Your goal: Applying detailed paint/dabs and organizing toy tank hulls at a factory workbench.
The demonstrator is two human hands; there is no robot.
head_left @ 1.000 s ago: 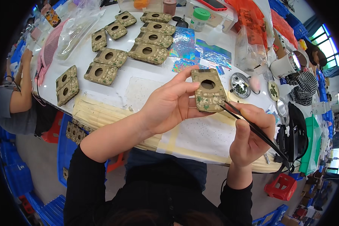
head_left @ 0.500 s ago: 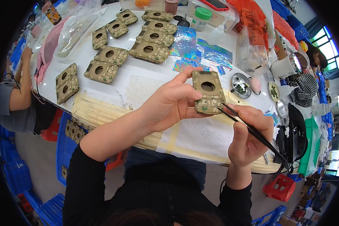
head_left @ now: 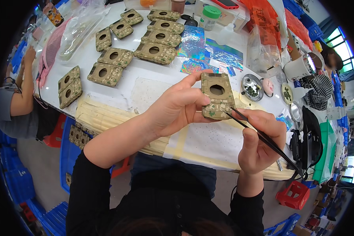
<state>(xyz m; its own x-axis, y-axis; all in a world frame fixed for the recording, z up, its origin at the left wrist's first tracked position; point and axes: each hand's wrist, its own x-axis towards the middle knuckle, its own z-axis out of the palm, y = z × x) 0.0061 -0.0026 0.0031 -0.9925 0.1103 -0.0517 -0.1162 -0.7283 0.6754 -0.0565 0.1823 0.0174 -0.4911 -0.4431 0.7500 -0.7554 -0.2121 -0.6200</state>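
Observation:
My left hand (head_left: 179, 103) grips a camouflage-painted model tank hull (head_left: 217, 108) by its left side, thumb on the top face. A round hole goes through the hull's upper half. My right hand (head_left: 263, 135) pinches black tweezers (head_left: 276, 148). Their tips are at the lower part of the hull's top, close to its right edge; whether they hold a tiny part is too small to tell. Just right of the hull, a round metal dish (head_left: 244, 82) holds small dark green bits. Beside the dish lies a pink rounded object (head_left: 268, 87).
More camouflage hulls (head_left: 155, 54) stand in groups across the table's left and middle. Shiny holographic sheets (head_left: 191, 43) and a green-lidded jar (head_left: 209, 19) are behind my hands. White paper (head_left: 208, 143) covers the near edge. Another person (head_left: 17, 94) sits at the left.
My hands stay almost in place, with the tweezer tips shifting very slightly at the hull. At the far right another person has moved a little.

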